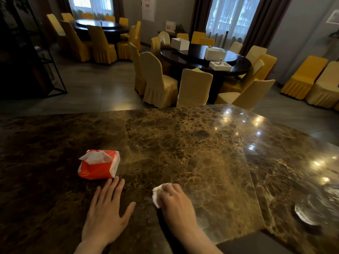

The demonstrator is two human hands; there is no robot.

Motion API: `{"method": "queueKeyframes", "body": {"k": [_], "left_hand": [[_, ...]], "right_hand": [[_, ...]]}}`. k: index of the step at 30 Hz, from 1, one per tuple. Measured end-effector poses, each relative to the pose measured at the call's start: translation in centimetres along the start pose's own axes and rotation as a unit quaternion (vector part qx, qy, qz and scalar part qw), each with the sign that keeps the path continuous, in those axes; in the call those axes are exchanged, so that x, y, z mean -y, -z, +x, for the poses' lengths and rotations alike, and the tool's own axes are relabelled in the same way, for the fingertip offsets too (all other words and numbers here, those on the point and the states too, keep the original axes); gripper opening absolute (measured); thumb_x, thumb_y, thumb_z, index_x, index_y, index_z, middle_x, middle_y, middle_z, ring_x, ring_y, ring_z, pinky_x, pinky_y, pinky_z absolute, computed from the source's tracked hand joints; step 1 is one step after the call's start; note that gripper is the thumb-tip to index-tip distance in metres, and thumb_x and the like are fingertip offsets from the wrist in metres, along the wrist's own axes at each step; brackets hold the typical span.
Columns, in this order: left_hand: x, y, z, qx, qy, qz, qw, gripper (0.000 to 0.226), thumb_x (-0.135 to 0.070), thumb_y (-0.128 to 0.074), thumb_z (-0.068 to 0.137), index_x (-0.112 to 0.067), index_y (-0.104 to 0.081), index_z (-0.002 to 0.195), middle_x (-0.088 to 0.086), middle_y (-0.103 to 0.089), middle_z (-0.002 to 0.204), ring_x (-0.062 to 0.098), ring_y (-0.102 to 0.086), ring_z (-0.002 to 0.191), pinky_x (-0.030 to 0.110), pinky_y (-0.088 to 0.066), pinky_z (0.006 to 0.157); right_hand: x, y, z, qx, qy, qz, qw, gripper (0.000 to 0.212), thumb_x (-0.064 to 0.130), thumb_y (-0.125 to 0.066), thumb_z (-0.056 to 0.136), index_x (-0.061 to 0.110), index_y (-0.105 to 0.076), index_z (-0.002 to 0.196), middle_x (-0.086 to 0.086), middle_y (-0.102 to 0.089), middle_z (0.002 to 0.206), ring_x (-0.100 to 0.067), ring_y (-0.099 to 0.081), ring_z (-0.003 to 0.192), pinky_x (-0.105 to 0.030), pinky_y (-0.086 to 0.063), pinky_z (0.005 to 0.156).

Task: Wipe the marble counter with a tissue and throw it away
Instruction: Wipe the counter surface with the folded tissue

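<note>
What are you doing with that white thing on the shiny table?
A person is wiping the marble counter. The right hand presses a crumpled white tissue against the stone, fingers curled over it. The left hand lies flat and open on the counter beside it, just in front of an orange tissue pack with a sheet poking out. Nothing has been thrown away yet.

No legible text found. The white wall poster [148, 8] carries red markings, too blurred to read. The small sign [170, 26] on the far sideboard shows red print, likewise illegible. The orange tissue pack [99, 165] bears no readable brand.
</note>
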State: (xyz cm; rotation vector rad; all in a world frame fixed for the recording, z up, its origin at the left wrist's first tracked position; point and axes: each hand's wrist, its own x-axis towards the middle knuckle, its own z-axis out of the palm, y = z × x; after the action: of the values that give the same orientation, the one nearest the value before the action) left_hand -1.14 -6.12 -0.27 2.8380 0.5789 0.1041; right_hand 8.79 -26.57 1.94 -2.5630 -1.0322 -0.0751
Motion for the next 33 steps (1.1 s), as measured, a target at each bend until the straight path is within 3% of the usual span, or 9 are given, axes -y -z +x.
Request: {"method": "queueKeyframes", "body": {"k": [2,6,9,14,16,21,25,29,33], "left_hand": [[0.0,0.0,-0.1,-0.001,-0.001,-0.002,1.000,0.085,-0.077,-0.020,0.091,-0.032,-0.002,0.161,-0.011,0.004,0.170,0.007,0.016,0.152,0.039,0.008,0.126],[0.2,0.0,-0.1,0.000,0.002,0.002,1.000,0.086,-0.078,-0.016,0.090,-0.033,0.001,0.161,-0.011,0.007,0.170,0.007,0.019,0.152,0.039,0.009,0.126],[0.1,-0.1,0.0,-0.001,0.003,-0.003,1.000,0.086,-0.078,-0.018,0.091,-0.033,0.001,0.161,-0.011,0.007,0.170,0.007,0.018,0.152,0.040,0.009,0.126],[0.0,0.1,0.0,0.005,0.002,0.007,1.000,0.087,-0.078,-0.017,0.090,-0.032,0.002,0.161,-0.009,0.008,0.170,0.008,0.018,0.152,0.040,0.007,0.126],[-0.1,0.2,-0.1,0.004,0.001,0.005,1.000,0.087,-0.078,-0.018,0.091,-0.031,0.003,0.161,-0.010,0.008,0.169,0.007,0.019,0.151,0.041,0.007,0.127],[-0.2,0.3,-0.1,0.003,0.004,0.003,1.000,0.086,-0.077,-0.018,0.091,-0.031,0.003,0.161,-0.010,0.009,0.169,0.007,0.020,0.151,0.040,0.009,0.126],[-0.1,0.1,-0.1,0.005,0.004,0.002,1.000,0.086,-0.077,-0.018,0.091,-0.031,0.003,0.161,-0.011,0.009,0.169,0.007,0.020,0.151,0.040,0.009,0.126],[0.0,0.2,0.1,0.017,0.006,0.014,1.000,0.088,-0.078,-0.016,0.089,-0.031,0.004,0.161,-0.010,0.009,0.169,0.008,0.019,0.151,0.041,0.007,0.127],[0.0,0.3,0.0,0.020,0.004,0.008,1.000,0.090,-0.081,-0.007,0.086,-0.032,0.003,0.161,-0.010,0.009,0.169,0.007,0.020,0.151,0.040,0.008,0.127]], "right_hand": [[-2.6,1.3,0.1,-0.039,-0.088,-0.010,0.995,0.009,0.018,-0.065,0.090,0.020,-0.073,0.095,0.005,-0.066,0.110,-0.020,-0.058,0.104,-0.033,-0.055,0.073],[-6.0,2.8,1.2,-0.090,-0.227,-0.037,0.969,0.022,0.018,-0.056,0.101,0.015,-0.076,0.109,0.001,-0.066,0.121,-0.022,-0.056,0.114,-0.034,-0.052,0.084],[-2.1,1.3,1.4,-0.089,-0.169,-0.012,0.981,0.023,0.020,-0.059,0.101,0.019,-0.071,0.120,0.001,-0.064,0.124,-0.021,-0.056,0.115,-0.033,-0.053,0.085],[1.8,-0.9,0.1,-0.042,0.006,0.023,0.999,0.018,0.025,-0.076,0.088,0.025,-0.076,0.106,0.009,-0.069,0.114,-0.016,-0.060,0.108,-0.030,-0.060,0.072],[-0.6,0.1,0.4,-0.053,-0.036,0.014,0.998,0.014,0.025,-0.076,0.088,0.027,-0.077,0.102,0.008,-0.071,0.112,-0.018,-0.060,0.110,-0.032,-0.060,0.068],[-6.1,2.1,1.7,-0.096,-0.238,-0.030,0.966,0.021,0.022,-0.058,0.101,0.021,-0.078,0.110,0.006,-0.068,0.123,-0.019,-0.053,0.116,-0.033,-0.051,0.084],[0.5,0.1,2.0,-0.094,-0.164,0.017,0.982,0.023,0.020,-0.060,0.099,0.022,-0.074,0.118,0.006,-0.067,0.124,-0.016,-0.054,0.116,-0.028,-0.049,0.091],[3.6,-1.1,0.2,-0.028,0.010,0.063,0.998,0.018,0.021,-0.070,0.091,0.026,-0.077,0.106,0.013,-0.070,0.118,-0.014,-0.058,0.111,-0.028,-0.057,0.079],[-2.5,2.2,0.9,-0.056,-0.086,0.056,0.993,0.017,0.013,-0.066,0.089,0.024,-0.077,0.095,0.009,-0.075,0.105,-0.014,-0.064,0.102,-0.032,-0.054,0.079]]}}
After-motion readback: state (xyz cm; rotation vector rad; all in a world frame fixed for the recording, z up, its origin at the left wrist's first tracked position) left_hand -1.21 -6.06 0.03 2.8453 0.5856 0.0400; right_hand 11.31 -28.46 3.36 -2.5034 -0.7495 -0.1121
